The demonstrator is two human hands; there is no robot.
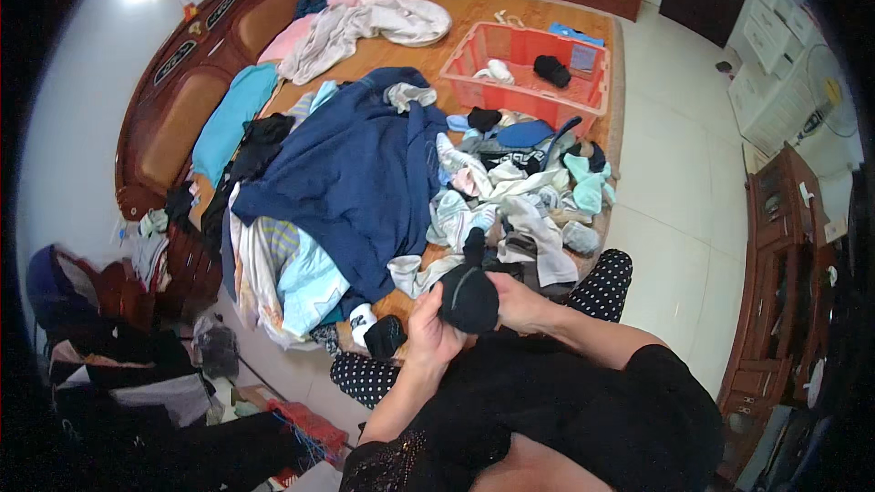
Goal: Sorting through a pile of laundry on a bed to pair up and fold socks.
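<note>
Close to my body, my left hand and my right hand hold a bunched black sock between them, one on each side; part of it sticks up at the top. Just beyond lies a heap of loose socks, white, grey, mint and black. A dark blue garment is spread over other clothes on the left. Behind the heap stands a red plastic basket with a black sock bundle and a white sock bundle inside. A dark bundle rests near my left wrist.
The wooden bed's headboard rises on the left, beside a turquoise pillow-like item. A pale blanket lies at the far side. On the right are the tiled floor and a wooden cabinet. Bags and clothes fill the lower left.
</note>
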